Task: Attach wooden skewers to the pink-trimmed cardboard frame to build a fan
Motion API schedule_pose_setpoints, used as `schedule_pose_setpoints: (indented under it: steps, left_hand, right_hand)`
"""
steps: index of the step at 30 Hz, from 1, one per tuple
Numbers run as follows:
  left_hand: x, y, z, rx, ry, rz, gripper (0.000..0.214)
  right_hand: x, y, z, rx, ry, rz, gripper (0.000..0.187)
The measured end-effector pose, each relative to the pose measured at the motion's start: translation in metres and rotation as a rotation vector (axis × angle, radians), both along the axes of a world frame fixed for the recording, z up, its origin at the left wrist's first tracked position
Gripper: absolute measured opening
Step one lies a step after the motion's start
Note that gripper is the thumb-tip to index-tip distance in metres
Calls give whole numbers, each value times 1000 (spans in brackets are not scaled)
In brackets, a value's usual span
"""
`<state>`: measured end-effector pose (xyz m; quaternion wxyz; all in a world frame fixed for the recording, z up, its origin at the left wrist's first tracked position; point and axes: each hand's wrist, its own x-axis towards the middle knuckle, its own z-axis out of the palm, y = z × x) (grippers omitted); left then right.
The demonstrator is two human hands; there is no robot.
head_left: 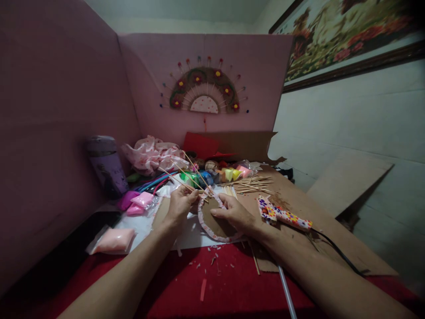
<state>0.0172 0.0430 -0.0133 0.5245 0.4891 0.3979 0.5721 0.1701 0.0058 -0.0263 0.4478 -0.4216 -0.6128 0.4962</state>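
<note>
A cardboard disc (212,221) with a pink patterned fabric rim lies on the table in front of me. My left hand (179,207) is closed in a pinch on thin wooden skewers (186,175) that fan up and away from the disc's top edge. My right hand (234,213) rests on the disc, fingers curled over its right side and gripping it.
A glue gun (283,216) wrapped in dotted fabric lies to the right, its black cord trailing off. Loose skewers (249,182), colourful clay packets (142,199), a pink packet (114,240), crumpled pink cloth (151,155) and a purple tumbler (108,166) crowd the back. A decorated fan (204,91) hangs on the pink board.
</note>
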Motion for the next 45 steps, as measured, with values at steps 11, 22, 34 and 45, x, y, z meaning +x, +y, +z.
schedule_pose_setpoints:
  steps: [11, 22, 34, 45]
  left_hand:
    - [0, -1, 1, -5, -8, -13, 31]
    - [0, -5, 4, -31, 22, -56, 37]
    - [3, -9, 6, -77, 10, -30, 45]
    - [4, -12, 8, -70, 21, -84, 41]
  right_hand:
    - [0, 0, -1, 1, 4, 3, 27]
    - [2, 2, -2, -33, 91, 43, 32]
    - [1, 0, 0, -56, 167, 34, 30]
    - [1, 1, 0, -58, 176, 45, 31]
